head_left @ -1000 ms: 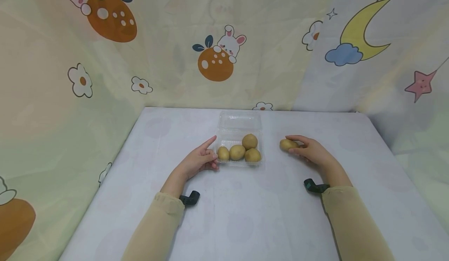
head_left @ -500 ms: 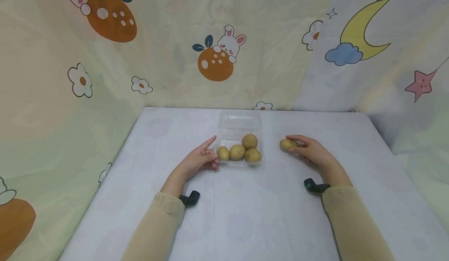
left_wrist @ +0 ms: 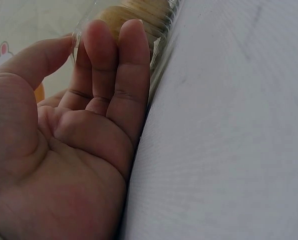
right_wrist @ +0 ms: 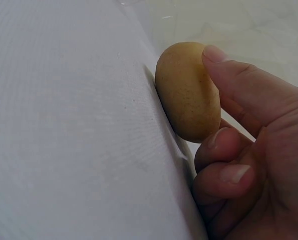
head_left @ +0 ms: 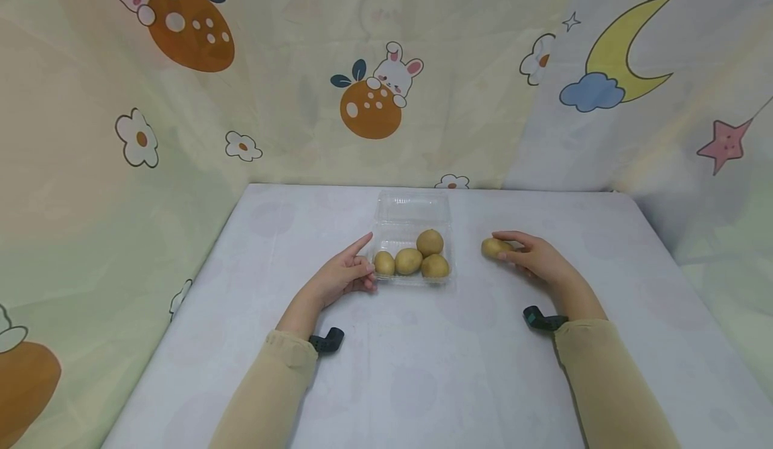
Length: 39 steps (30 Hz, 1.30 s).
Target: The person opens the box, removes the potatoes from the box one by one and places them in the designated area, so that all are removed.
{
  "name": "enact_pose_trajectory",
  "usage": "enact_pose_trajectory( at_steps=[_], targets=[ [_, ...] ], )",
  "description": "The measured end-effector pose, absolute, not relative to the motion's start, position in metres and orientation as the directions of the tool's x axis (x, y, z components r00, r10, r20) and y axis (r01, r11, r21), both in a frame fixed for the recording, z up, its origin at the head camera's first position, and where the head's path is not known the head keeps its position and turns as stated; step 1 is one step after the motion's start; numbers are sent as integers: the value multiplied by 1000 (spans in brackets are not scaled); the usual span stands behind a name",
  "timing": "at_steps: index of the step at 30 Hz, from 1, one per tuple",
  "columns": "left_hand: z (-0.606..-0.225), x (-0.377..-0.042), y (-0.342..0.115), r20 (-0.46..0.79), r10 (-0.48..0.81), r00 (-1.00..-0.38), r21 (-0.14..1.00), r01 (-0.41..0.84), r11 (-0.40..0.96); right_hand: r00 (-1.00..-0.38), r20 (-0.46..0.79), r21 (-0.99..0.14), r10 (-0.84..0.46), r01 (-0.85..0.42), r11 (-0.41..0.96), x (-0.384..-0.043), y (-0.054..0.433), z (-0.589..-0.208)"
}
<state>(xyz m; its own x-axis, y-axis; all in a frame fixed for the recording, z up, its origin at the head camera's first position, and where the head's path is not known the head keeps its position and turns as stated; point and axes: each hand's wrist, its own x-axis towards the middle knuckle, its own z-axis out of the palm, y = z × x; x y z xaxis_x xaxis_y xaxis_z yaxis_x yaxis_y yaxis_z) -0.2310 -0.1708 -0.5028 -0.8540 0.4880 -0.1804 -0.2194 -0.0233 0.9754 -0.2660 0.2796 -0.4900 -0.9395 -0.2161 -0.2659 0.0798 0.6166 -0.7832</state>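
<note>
A clear plastic clamshell container (head_left: 392, 234) stands with its lid folded back, and several potatoes (head_left: 408, 261) lie in its tray. My left hand (head_left: 339, 278) is at the container's left front corner. Its index finger points out along the side, while the thumb and the other fingers pinch the rim; in the left wrist view the thumb tip meets the plastic edge. To the right of the container, my right hand (head_left: 539, 258) holds a single potato (right_wrist: 188, 92) between thumb and fingers. That potato sits right at the table surface, its long side against the cloth in the right wrist view.
A white cloth covers the table (head_left: 410, 368). Behind it hangs a printed curtain (head_left: 290, 100) with rabbits, flowers and a moon. Each wrist carries a small black camera, such as the left one (head_left: 327, 341).
</note>
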Motion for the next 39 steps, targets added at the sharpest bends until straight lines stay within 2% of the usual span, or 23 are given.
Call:
enact_pose_trajectory(
  at_steps=[17, 27, 33, 39],
  targets=[
    [-502, -233, -171, -182, 494, -850, 974, -223, -25, -939, -266, -787, -218, 81, 612, -266, 280, -485],
    [-502, -232, -171, -191, 494, -848, 972, -233, -24, -939, -285, -735, -194, 84, 673, -265, 276, -463],
    [-502, -232, -171, -193, 492, -849, 973, -232, -18, -941, -236, -734, -243, 8, 679, -265, 264, -440],
    [-503, -233, -172, -194, 492, -849, 973, -232, -17, -916, -203, -748, -347, -84, 658, -271, 247, -419]
  ],
)
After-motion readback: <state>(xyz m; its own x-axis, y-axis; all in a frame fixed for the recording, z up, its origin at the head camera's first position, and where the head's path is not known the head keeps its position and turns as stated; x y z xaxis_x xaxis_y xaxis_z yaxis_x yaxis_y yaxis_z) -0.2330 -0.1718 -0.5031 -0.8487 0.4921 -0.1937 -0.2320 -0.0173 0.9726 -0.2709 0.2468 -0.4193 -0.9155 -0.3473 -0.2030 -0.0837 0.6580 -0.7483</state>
